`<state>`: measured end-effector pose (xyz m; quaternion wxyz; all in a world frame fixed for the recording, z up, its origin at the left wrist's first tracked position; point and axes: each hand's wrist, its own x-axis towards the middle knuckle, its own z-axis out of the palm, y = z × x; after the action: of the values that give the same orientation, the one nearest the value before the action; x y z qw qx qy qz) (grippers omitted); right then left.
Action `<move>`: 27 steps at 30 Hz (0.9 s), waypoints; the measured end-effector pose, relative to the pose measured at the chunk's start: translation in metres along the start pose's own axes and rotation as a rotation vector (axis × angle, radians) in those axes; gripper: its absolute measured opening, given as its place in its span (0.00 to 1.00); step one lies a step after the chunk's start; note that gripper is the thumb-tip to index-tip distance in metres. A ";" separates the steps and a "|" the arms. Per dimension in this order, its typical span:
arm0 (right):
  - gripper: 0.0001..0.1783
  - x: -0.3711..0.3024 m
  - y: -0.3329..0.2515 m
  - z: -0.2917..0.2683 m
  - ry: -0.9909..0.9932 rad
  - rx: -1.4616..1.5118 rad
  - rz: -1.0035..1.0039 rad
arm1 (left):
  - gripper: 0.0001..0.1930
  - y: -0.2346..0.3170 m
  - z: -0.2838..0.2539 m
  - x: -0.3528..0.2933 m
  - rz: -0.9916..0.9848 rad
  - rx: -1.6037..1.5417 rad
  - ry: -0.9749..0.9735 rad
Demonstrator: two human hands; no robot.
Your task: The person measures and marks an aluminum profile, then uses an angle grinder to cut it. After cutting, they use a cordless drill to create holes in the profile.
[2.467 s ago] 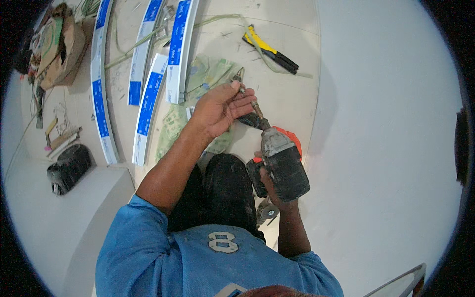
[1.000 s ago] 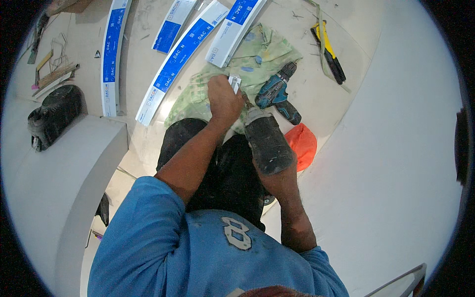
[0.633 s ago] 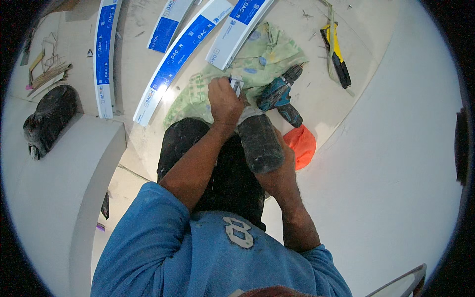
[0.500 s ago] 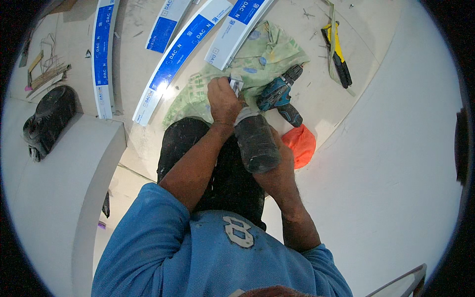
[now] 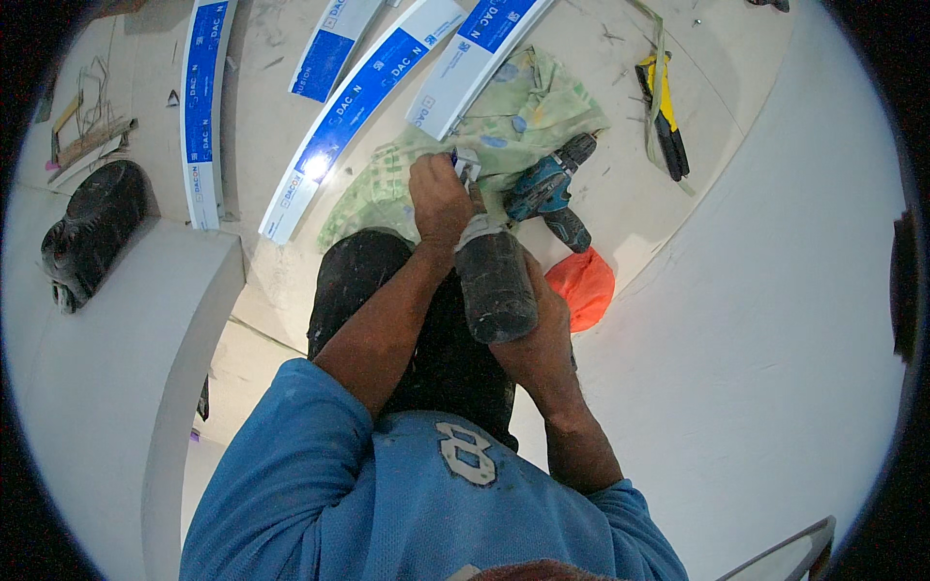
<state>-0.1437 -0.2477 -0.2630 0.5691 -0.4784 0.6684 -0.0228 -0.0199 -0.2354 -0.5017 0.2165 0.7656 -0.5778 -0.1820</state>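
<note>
My left hand (image 5: 441, 200) is closed on a small pale metal piece (image 5: 467, 167) above a green patterned cloth (image 5: 387, 189). My right hand (image 5: 542, 334) wraps round a dusty dark power drill (image 5: 496, 290), which I see from its rounded back end. Its handle is hidden beneath the body. The drill's front end points at the small piece and lies close by my left hand; whether a bit touches it I cannot make out. A blue-and-black cordless drill (image 5: 544, 186) lies on the cloth's right edge, untouched.
Curved strips with blue and white film (image 5: 339, 121) lie ahead on the pale floor. Yellow-and-black pliers (image 5: 664, 126) are at the right, an orange cloth item (image 5: 581, 290) beside my right hand. White curved walls (image 5: 717, 368) rise either side; a black shoe (image 5: 95, 232) sits left.
The dark drill and my right hand have shifted slightly left and down. My left hand keeps its hold on the small piece, almost in place.
</note>
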 end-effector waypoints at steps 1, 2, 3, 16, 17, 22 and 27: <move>0.50 0.000 0.000 0.001 0.007 -0.001 -0.013 | 0.11 0.000 0.000 -0.001 -0.007 0.010 -0.012; 0.46 -0.001 -0.003 0.001 0.014 0.013 -0.017 | 0.12 0.000 0.001 -0.001 -0.012 0.021 0.006; 0.43 0.000 -0.009 0.000 0.020 0.025 -0.021 | 0.14 0.002 0.002 -0.001 -0.017 0.030 0.024; 0.41 -0.003 -0.014 0.002 0.025 -0.040 -0.030 | 0.21 0.000 0.004 -0.003 -0.050 0.023 -0.018; 0.43 -0.003 -0.011 0.003 0.028 -0.049 -0.023 | 0.21 0.000 0.006 -0.005 -0.055 -0.010 -0.012; 0.48 -0.001 -0.003 0.006 0.044 -0.037 -0.024 | 0.23 0.006 0.000 -0.001 -0.094 -0.056 -0.034; 0.46 -0.001 -0.006 0.006 0.035 -0.025 -0.016 | 0.31 0.012 -0.009 -0.002 -0.122 -0.085 -0.065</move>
<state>-0.1355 -0.2476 -0.2608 0.5510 -0.4903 0.6747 -0.0275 -0.0255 -0.2357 -0.4874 0.2187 0.7831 -0.5285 -0.2441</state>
